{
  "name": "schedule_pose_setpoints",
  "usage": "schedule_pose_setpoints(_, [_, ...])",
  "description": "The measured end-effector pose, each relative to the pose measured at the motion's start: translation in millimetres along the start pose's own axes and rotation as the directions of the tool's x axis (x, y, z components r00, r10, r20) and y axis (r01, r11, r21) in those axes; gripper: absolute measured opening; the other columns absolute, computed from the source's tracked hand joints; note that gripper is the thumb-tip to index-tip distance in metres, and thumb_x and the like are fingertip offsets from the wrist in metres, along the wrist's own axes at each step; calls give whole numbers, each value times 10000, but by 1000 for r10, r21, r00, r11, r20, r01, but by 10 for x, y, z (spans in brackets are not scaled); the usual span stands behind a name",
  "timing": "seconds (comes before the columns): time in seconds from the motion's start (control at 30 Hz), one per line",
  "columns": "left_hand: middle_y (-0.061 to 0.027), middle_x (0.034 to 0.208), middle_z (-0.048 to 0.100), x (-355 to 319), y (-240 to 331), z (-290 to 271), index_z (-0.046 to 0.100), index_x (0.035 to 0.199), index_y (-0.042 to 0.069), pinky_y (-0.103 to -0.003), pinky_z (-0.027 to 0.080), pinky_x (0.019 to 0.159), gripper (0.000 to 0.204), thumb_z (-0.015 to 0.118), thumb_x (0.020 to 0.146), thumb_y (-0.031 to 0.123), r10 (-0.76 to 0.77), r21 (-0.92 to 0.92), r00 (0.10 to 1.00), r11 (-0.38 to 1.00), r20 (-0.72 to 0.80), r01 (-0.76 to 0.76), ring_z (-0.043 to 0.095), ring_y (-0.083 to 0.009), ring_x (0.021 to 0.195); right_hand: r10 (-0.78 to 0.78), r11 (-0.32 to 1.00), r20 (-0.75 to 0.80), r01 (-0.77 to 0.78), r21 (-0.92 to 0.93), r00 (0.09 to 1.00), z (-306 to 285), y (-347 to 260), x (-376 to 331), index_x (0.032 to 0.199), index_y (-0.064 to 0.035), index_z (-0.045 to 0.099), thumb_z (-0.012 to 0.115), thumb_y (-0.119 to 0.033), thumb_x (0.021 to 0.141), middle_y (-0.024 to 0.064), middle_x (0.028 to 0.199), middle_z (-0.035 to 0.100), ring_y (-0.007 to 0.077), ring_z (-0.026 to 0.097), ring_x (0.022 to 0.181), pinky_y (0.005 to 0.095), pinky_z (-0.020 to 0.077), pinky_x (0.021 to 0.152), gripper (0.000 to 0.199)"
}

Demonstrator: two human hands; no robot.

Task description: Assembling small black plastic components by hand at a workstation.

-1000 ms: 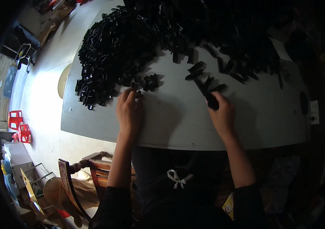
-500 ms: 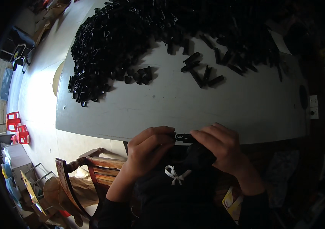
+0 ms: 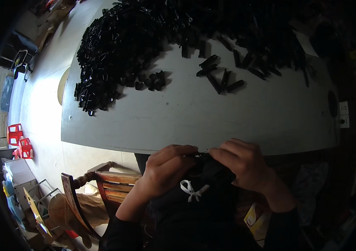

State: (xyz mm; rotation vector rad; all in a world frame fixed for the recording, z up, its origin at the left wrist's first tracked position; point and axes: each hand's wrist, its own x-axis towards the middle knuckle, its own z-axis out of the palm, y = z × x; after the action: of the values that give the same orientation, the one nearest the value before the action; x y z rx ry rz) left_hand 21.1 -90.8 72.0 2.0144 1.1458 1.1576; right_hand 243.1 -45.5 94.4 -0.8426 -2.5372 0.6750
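Just off the near edge of the table, my two hands meet around a narrow black plastic piece. My left hand has its fingers curled, pinching the piece's left end. At the other end, the thumb and fingers of my right hand are pressed together on it. Dark clothing behind and the fingers hide most of the piece, so I cannot tell whether it is one part or two joined.
A heap of small black bent plastic pieces covers the table's far left. Long narrow black pieces lie scattered toward the far right. A wooden chair stands at the left, with red stools farther off. A wall socket is at right.
My left hand has moved slightly right and down, closer to my right hand. Less of the black piece shows between them. My right hand has dropped a little.
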Motion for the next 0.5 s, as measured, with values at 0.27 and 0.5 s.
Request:
schedule_pose_setpoints(0.27, [-170, 885, 697, -106, 113, 223, 650, 902, -45, -437, 433, 979, 555, 313, 1018, 381, -41, -852, 992, 509, 116, 121, 645, -349, 1006, -220, 958, -105, 235, 163, 970, 341, -335, -119, 1012, 9, 629, 625, -78, 806, 153, 984, 644, 257, 669, 792, 308, 553, 589, 223])
schedule_pose_setpoints(0.5, [-230, 1068, 636, -313, 55, 257, 657, 972, -38, -427, 432, 942, 499, 366, 991, 368, -125, -640, 950, 713, 286, 287, 601, -372, 1030, -99, 951, -2, 95, 293, 995, 641, -365, -351, 1230, 48, 495, 641, -125, 833, 197, 1055, 625, 317, 657, 922, 376, 562, 721, 457])
